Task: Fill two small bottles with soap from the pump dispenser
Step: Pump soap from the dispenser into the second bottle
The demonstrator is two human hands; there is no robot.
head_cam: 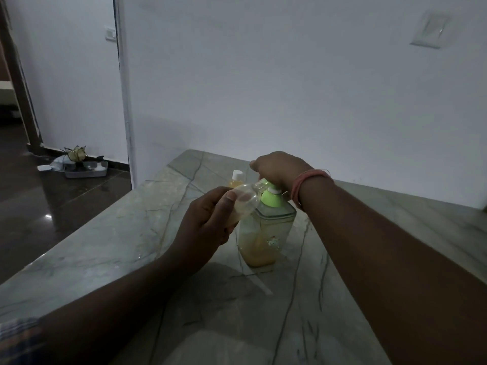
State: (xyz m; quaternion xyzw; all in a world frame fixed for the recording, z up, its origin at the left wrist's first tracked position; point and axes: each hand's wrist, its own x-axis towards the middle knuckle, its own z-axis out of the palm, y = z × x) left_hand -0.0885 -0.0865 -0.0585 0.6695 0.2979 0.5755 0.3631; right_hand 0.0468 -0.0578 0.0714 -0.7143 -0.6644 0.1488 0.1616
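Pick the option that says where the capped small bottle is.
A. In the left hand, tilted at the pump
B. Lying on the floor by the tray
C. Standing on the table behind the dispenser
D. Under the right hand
C: the capped small bottle stands on the table behind the pump dispenser, while the left hand holds an uncapped bottle.

Green pump [271,197], amber soap [259,255], grey-veined counter [131,248]
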